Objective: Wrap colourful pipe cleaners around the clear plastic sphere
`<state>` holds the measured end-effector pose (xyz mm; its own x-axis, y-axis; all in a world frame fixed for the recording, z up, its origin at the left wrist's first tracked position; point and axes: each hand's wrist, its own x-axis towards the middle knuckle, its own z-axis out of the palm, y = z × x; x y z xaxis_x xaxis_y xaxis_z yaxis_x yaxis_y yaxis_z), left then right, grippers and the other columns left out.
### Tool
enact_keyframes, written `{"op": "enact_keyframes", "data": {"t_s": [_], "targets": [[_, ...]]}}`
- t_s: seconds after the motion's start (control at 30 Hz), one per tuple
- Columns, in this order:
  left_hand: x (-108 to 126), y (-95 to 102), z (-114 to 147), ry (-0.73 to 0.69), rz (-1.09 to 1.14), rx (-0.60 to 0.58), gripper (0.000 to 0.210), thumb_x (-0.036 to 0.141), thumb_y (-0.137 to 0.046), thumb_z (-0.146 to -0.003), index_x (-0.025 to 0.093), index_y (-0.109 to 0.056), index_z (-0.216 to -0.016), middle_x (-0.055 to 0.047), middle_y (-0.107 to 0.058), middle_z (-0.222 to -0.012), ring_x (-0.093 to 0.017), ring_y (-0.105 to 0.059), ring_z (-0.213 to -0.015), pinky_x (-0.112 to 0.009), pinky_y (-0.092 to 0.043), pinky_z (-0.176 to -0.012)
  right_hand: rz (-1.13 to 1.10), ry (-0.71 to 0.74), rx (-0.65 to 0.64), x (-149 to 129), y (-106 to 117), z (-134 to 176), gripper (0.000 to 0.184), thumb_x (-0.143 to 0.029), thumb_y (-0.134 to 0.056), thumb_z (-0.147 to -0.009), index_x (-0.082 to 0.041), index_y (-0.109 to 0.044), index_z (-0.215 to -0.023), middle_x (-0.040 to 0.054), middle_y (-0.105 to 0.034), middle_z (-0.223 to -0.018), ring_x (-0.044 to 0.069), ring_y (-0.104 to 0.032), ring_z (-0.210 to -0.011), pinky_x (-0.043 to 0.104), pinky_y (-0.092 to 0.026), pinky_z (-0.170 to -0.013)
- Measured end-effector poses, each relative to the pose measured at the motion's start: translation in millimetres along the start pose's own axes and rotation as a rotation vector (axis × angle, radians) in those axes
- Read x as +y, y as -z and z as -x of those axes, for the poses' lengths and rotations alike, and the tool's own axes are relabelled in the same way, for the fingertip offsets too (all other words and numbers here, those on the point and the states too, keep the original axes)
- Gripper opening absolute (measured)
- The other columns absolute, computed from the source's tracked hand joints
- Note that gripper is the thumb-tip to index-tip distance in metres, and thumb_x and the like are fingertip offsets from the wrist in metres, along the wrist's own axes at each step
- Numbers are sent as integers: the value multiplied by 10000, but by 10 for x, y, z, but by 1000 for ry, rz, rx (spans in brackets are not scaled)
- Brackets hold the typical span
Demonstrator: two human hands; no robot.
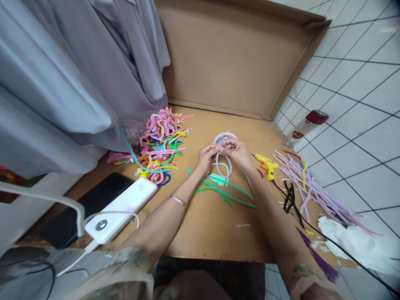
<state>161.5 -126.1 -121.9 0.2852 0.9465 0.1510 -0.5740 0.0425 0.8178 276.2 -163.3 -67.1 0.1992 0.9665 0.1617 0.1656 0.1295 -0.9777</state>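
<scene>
At the middle of the table, my left hand (206, 159) and my right hand (236, 151) meet with fingertips pinched together. Both grip a lilac pipe cleaner (231, 167), which hangs below them in a loop. Just behind the fingers is a round thing (225, 135) with a pink and green rim, partly covered by my hands. Below the loop lie teal pipe cleaners (233, 190) and a pale green piece (218, 179). Darker green twisted pipe cleaners (226, 200) rest nearer to me, between my forearms.
Left is a pile of colourful pipe cleaners (162, 129), with a white power bank (121, 210) and a black slab (90, 208) nearer. Right are a yellow glue gun (267, 165), lilac pipe cleaners (308, 183), black strips (290, 198) and a clear bottle (301, 131). A cardboard panel (234, 58) stands behind.
</scene>
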Motion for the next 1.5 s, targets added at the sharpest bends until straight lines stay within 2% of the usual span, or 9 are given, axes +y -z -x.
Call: {"op": "enact_keyframes", "data": {"t_s": [0.1, 0.2, 0.37, 0.47, 0.57, 0.8, 1.03, 1.17, 1.5], "targets": [[0, -1, -4, 12, 14, 1, 270, 383, -797, -630, 160, -644, -630, 19, -605, -613, -83, -518, -580, -218, -422, -589, -24, -7, -49, -12, 29, -4, 345, -399, -861, -465, -204, -671, -676, -25, -665, -582, 143, -631, -576, 268, -503, -583], [5, -6, 2, 11, 14, -13, 276, 382, -801, -640, 158, -640, -631, 19, -607, -621, -84, -528, -590, -219, -434, -614, -10, -19, -103, -48, 79, 1, 373, -420, -877, -456, -203, -673, -681, -18, -675, -601, 141, -627, -580, 271, -503, -585], [45, -17, 29, -15, -47, -62, 385, 486, -839, -600, 153, -650, -632, 9, -623, -639, -98, -550, -631, -227, -443, -654, 23, -25, -196, -143, 193, 24, 350, -467, -827, -538, -185, -722, -717, 3, -695, -634, 109, -564, -553, 245, -447, -549], [75, -19, 51, -71, -164, -98, 445, 555, -824, -619, 148, -644, -602, 4, -620, -632, -99, -532, -631, -228, -429, -657, 67, 11, -171, -176, 241, 21, 300, -470, -771, -604, -184, -729, -688, 7, -694, -630, 98, -522, -541, 239, -416, -539], [86, -19, 69, -81, -247, -138, 484, 607, -807, -625, 148, -652, -618, 1, -609, -609, -101, -502, -602, -236, -407, -628, 119, 24, -159, -174, 262, 6, 262, -436, -755, -604, -182, -702, -639, -7, -644, -572, 100, -496, -530, 245, -403, -538], [65, -23, 80, -96, -273, -194, 543, 665, -794, -617, 146, -634, -605, 6, -578, -599, -89, -448, -579, -229, -370, -591, 132, 29, -164, -133, 257, -11, 222, -386, -717, -611, -183, -629, -621, -28, -576, -547, 91, -459, -514, 234, -363, -513], [21, -28, 70, -6, -151, -162, 540, 666, -802, -600, 151, -660, -678, 10, -603, -624, -77, -475, -562, -205, -383, -560, 139, 70, -56, -91, 197, -34, 248, -397, -722, -624, -177, -607, -620, -44, -537, -549, 89, -467, -539, 244, -413, -575], [48, -69, 98, -29, -138, -151, 502, 590, -858, -567, 147, -670, -712, 21, -597, -616, -70, -478, -559, -201, -381, -559, 179, 68, 9, -68, 178, -50, 264, -405, -739, -639, -181, -599, -631, -28, -571, -580, 102, -504, -559, 247, -429, -582], [16, -102, 100, -45, -149, -94, 450, 543, -834, -605, 142, -648, -692, 31, -574, -597, -65, -453, -549, -208, -376, -569, 244, 75, 80, -28, 127, -63, 188, -328, -685, -657, -178, -591, -595, -30, -561, -563, 94, -478, -548, 228, -368, -544]]}}
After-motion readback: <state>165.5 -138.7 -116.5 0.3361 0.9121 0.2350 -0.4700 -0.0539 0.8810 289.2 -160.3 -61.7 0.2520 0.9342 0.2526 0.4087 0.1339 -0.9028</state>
